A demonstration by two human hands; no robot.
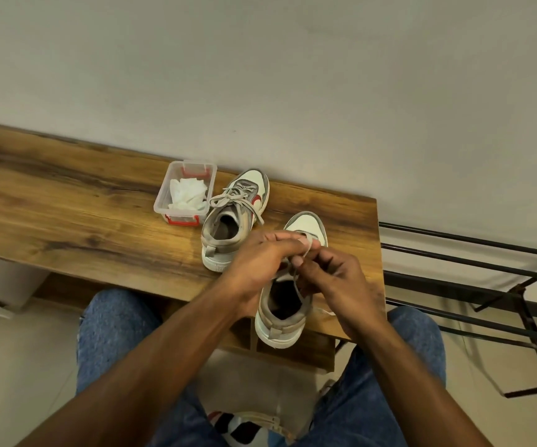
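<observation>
Two white and grey sneakers stand on a wooden bench top (67,201). The near sneaker (281,317) sits at the bench's front right corner, heel toward me. Both hands are over its lacing. My left hand (260,262) pinches the grey lace (296,279) with curled fingers. My right hand (334,279) pinches the same lace from the other side, its thumb tip touching the left fingers. The hands hide most of the lace and the tongue. The far sneaker (234,217) has a red side mark and its laces are tied.
A clear plastic box (167,195) with red clips holds crumpled white tissue, left of the far sneaker. A black metal rack (473,279) stands right of the bench. My knees in blue jeans are below the bench edge. A bag lies on the floor between them.
</observation>
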